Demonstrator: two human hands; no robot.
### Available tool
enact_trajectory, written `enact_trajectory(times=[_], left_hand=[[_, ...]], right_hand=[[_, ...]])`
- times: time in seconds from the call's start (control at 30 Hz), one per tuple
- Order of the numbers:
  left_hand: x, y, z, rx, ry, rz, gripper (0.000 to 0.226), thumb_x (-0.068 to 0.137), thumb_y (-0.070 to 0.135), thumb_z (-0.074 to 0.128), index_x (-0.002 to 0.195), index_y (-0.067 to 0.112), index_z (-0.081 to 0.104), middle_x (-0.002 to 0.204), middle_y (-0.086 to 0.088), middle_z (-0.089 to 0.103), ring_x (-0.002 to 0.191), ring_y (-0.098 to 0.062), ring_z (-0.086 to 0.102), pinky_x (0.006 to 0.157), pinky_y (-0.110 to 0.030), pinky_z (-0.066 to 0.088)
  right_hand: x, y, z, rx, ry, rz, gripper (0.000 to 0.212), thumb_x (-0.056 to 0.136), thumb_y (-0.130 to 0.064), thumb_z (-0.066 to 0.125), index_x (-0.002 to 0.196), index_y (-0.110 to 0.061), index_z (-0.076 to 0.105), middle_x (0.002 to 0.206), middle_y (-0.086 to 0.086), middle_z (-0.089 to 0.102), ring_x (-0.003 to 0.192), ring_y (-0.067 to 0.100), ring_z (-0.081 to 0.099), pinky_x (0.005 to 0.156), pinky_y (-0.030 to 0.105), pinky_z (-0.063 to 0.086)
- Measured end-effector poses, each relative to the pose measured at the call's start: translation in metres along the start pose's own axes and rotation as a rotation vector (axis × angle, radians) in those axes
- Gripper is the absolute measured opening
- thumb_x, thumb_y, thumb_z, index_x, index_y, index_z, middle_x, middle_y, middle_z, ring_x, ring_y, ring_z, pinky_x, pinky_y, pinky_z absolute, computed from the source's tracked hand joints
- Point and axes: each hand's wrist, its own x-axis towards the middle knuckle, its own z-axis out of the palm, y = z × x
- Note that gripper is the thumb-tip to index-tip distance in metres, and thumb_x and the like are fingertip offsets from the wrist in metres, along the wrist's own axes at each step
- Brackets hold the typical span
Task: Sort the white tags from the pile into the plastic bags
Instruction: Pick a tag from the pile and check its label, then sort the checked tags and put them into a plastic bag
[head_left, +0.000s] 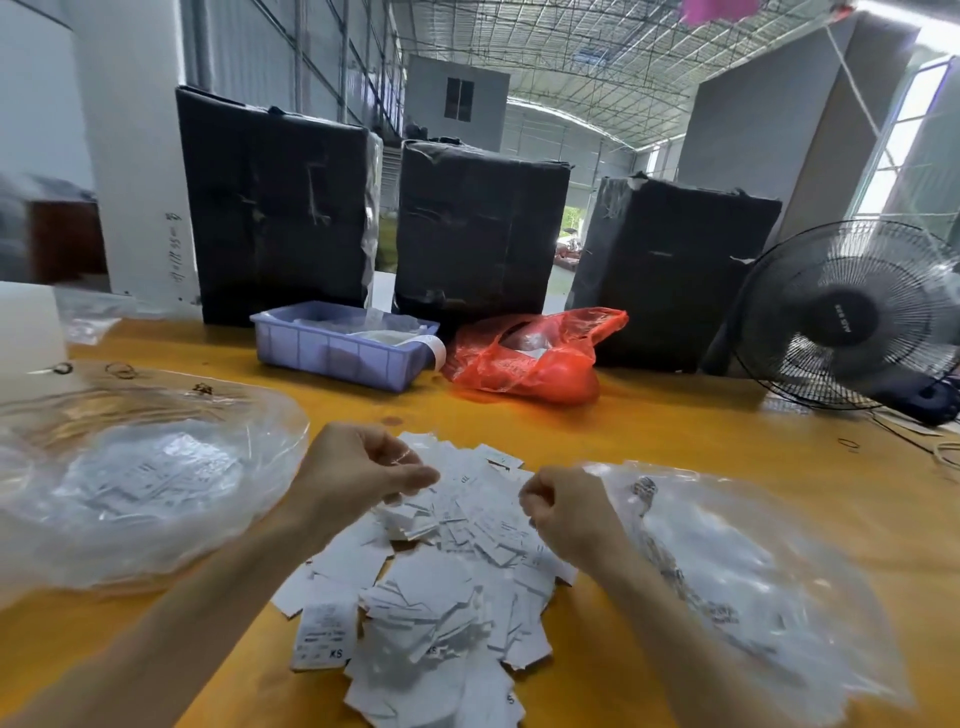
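Left grip (363, 470): fingers curled together over the far part of the tag pile (441, 571); whether a tag is pinched, cannot tell. Right grip (563, 512): closed fist at the pile's right edge, contents hidden. Pile sits mid-surface (675, 421), between left clear bag (130, 478) and right clear bag (737, 587); both hold white tags. Bare surface beyond pile. Far edge: purple tray (337, 353), red bag (530, 358).

A single head-worn wide-angle view looks forward and down over the yellow worktop (675, 426), close above it. Both forearms enter from 6 o'clock, the pile of tags (441, 582) lies just below centre, and black-wrapped boxes (478, 228) stand toward 12 o'clock.
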Motion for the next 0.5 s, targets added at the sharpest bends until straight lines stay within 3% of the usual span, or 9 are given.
enact_trajectory(times=[0.1, 0.27, 0.33, 0.4, 0.5], left_hand=[[0.002, -0.007, 0.004, -0.021, -0.009, -0.012, 0.017, 0.069, 0.013, 0.082, 0.072, 0.002, 0.069, 0.06, -0.01, 0.07, 0.049, -0.011, 0.063, 0.047, -0.017, 0.049], [0.005, -0.015, 0.011, -0.006, -0.032, -0.019, 0.014, 0.076, 0.012, 0.077, 0.075, 0.0, 0.068, 0.063, -0.009, 0.071, 0.052, -0.011, 0.064, 0.049, -0.016, 0.048], [0.004, -0.018, 0.012, 0.033, -0.033, -0.027, 0.014, 0.073, 0.009, 0.079, 0.074, 0.0, 0.069, 0.063, -0.009, 0.071, 0.054, -0.01, 0.064, 0.051, -0.014, 0.046], [0.003, -0.021, 0.013, -0.024, -0.063, -0.061, 0.013, 0.071, 0.002, 0.079, 0.074, -0.002, 0.067, 0.065, -0.014, 0.071, 0.057, -0.015, 0.066, 0.053, -0.017, 0.049], [0.002, -0.024, 0.015, -0.141, -0.091, -0.121, 0.017, 0.068, -0.008, 0.078, 0.077, -0.005, 0.064, 0.072, -0.021, 0.071, 0.06, -0.023, 0.069, 0.06, -0.026, 0.057]], right_hand=[[0.0, 0.008, 0.021, -0.061, -0.07, 0.057, 0.03, 0.095, -0.013, 0.052, 0.122, 0.0, 0.056, 0.125, 0.016, 0.057, 0.115, 0.028, 0.053, 0.093, 0.033, 0.044], [-0.002, 0.017, 0.031, -0.093, -0.126, 0.028, 0.059, 0.09, -0.033, 0.061, 0.139, -0.008, 0.041, 0.139, 0.009, 0.048, 0.129, 0.022, 0.042, 0.105, 0.029, 0.033], [-0.001, 0.019, 0.03, -0.03, -0.133, 0.052, 0.063, 0.086, -0.033, 0.067, 0.139, -0.01, 0.042, 0.136, 0.008, 0.05, 0.124, 0.02, 0.046, 0.104, 0.028, 0.037], [-0.001, 0.02, 0.029, 0.087, -0.113, 0.101, 0.065, 0.079, -0.027, 0.075, 0.134, -0.011, 0.046, 0.119, 0.006, 0.056, 0.108, 0.018, 0.053, 0.09, 0.025, 0.043], [0.0, 0.021, 0.027, 0.166, -0.034, 0.133, 0.062, 0.072, -0.019, 0.081, 0.126, -0.012, 0.053, 0.103, 0.002, 0.056, 0.094, 0.014, 0.054, 0.075, 0.018, 0.041]])
